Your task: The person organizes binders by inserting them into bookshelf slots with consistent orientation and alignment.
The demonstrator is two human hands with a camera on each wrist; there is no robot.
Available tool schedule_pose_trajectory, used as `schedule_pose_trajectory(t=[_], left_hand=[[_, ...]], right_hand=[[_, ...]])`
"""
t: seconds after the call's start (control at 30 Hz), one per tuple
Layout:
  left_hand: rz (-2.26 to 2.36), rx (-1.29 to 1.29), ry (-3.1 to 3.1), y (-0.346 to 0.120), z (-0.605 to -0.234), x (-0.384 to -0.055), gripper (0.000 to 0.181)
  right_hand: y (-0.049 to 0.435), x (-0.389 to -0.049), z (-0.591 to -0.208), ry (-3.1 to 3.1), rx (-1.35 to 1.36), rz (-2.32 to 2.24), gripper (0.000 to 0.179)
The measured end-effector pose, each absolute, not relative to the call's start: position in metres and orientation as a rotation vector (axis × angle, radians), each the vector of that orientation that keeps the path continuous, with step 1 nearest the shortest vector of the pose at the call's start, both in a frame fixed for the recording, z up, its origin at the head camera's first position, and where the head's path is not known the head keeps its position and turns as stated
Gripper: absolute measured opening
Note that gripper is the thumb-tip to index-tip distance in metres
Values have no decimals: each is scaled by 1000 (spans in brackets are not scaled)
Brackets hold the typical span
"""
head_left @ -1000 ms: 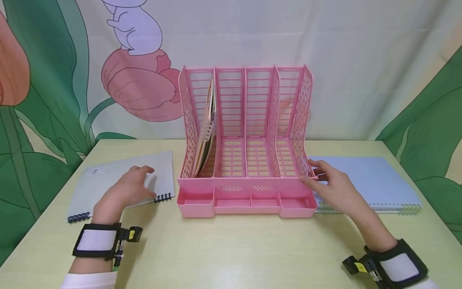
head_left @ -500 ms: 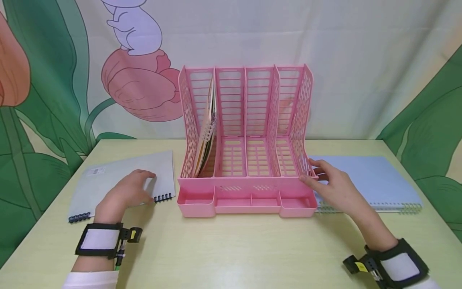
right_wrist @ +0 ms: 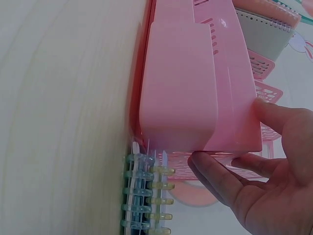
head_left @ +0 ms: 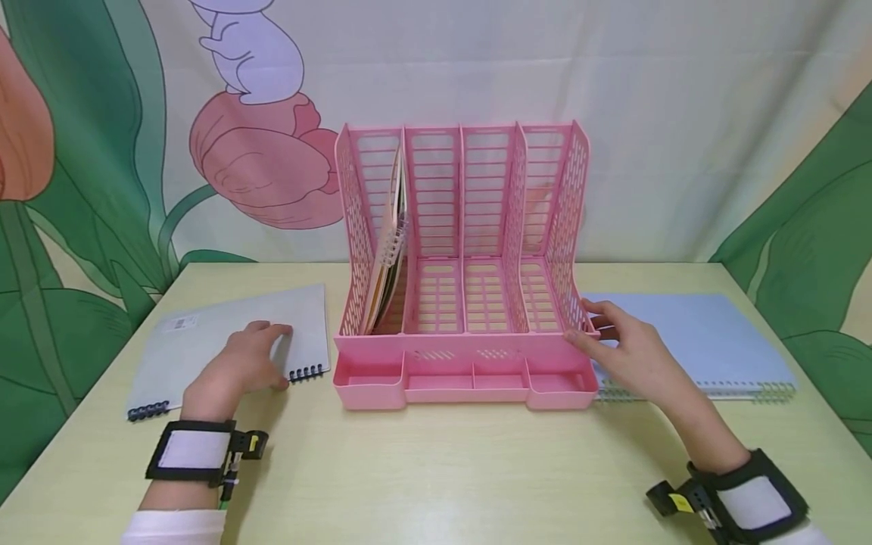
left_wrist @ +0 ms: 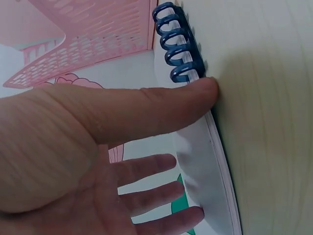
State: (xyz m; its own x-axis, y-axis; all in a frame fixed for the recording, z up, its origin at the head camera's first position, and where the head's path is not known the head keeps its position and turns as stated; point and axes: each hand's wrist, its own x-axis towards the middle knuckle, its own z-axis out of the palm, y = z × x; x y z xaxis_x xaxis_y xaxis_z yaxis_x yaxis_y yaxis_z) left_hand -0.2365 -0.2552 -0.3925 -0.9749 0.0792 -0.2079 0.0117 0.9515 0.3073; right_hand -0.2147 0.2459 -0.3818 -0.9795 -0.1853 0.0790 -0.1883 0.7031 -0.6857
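A pink desktop file organizer [head_left: 466,345] with upright slots and front trays stands mid-table. My right hand [head_left: 633,356] grips its right front corner; the right wrist view shows the thumb on top and fingers around the side of the organizer [right_wrist: 181,83]. On the left lies a pale grey spiral notebook [head_left: 204,333] with dark coils. My left hand [head_left: 245,362] is over its right part. In the left wrist view the thumb touches the front edge of the notebook [left_wrist: 200,152] beside the coils, while the other fingers reach out straight over the cover.
Several thin spiral books [head_left: 388,253] lean in the organizer's leftmost slot. Blue spiral notebooks [head_left: 708,341] lie flat at the right, partly behind my right hand, with clear coils toward the front. A printed curtain [head_left: 647,151] hangs behind the table [head_left: 463,477].
My left hand has shifted slightly right and lowered, its thumb coming to the notebook's front edge. The right hand stays at the organizer's corner.
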Motion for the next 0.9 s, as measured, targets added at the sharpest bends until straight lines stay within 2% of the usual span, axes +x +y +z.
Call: schedule_pose_trajectory(t=[0.3,0.63,0.9], left_hand=[[460,45,2842,-258,-391,-236,79],[274,147,2761,-256,-390,-235,73],[131,220,2781,-251,-390,-231,60]], right_hand=[[246,-216,-383,-2895,317,1166,74],[246,-216,-382,-2898,320,1158,74],[246,-216,-382,-2902,315,1154,74]])
